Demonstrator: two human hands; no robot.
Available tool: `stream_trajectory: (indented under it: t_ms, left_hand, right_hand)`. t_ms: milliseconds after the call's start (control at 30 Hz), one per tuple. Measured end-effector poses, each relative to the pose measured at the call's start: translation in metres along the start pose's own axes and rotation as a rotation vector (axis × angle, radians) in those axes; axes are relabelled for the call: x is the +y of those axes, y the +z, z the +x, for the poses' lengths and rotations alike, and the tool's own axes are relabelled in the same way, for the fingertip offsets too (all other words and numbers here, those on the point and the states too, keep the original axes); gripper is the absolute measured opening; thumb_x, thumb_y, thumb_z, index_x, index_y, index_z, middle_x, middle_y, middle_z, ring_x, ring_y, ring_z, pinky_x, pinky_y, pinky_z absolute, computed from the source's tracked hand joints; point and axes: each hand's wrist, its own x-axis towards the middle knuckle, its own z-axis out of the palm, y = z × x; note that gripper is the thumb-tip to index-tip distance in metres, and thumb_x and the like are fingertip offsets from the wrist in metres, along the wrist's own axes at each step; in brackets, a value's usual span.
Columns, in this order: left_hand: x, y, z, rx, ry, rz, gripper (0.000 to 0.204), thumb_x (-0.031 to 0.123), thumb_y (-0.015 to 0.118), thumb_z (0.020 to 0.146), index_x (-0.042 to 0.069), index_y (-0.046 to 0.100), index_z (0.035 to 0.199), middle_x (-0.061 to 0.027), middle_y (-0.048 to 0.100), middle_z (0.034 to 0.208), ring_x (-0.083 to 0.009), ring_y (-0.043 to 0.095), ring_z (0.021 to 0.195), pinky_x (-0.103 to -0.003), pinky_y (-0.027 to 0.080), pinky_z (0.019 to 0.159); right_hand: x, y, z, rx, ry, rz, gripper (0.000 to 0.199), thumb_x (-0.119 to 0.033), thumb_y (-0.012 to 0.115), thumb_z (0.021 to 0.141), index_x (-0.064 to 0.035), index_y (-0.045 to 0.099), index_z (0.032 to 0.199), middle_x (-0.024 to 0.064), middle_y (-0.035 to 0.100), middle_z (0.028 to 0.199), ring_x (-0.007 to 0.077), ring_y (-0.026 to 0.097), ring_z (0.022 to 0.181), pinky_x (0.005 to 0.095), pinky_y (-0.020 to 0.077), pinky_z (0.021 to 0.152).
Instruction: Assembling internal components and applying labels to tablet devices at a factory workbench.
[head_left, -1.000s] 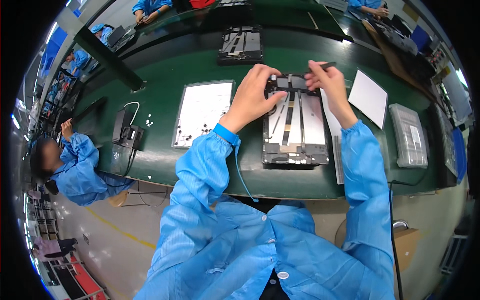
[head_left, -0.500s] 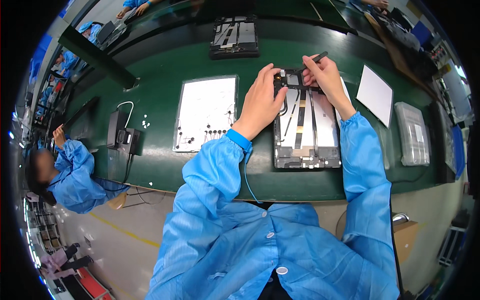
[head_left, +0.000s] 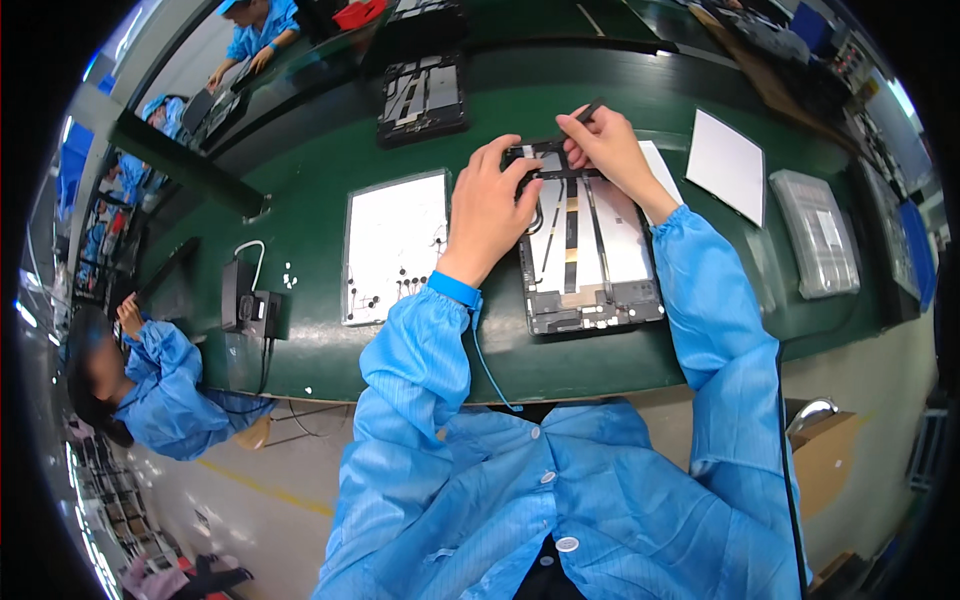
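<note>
On the table (head_left: 305, 340), a tray (head_left: 395, 215) holds black pieces (head_left: 403, 273) near a tablet (head_left: 625, 245).

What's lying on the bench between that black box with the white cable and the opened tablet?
The head view shows a white panel bearing small black parts, with small white scraps nearer the black box.

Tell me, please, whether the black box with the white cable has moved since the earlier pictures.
No: against the post's base, the black box appears unmoved; the view shifted.
</note>
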Motion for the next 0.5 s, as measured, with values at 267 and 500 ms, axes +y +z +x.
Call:
stream_trajectory:
  t_ms: [267,500]
  left_hand:
    - [-0.001,0.007,0.014,-0.104,0.285,0.163,0.011,0.012,0.064,0.085,0.005,0.067,0.093,-0.0081,0.066,0.107,-0.0265,0.058,0.111,-0.04,0.045,0.09]
    - [0.078,0.003,0.047,-0.41,0.451,-0.022,0.022,0.009,0.056,0.089,0.003,0.065,0.108,-0.0144,0.065,0.113,-0.0328,0.059,0.114,-0.042,0.045,0.097]
  right_hand:
    - [0.007,-0.033,-0.006,0.165,-0.177,0.201,0.027,-0.024,0.069,0.095,0.0015,0.065,0.101,0.0102,0.07,0.082,0.0134,0.067,0.066,0.0256,0.0559,0.059]
    - [0.035,-0.159,-0.121,0.18,0.068,0.06,0.029,-0.028,0.065,0.098,-0.0004,0.063,0.109,0.0093,0.069,0.087,0.0113,0.066,0.069,0.0234,0.0537,0.065]
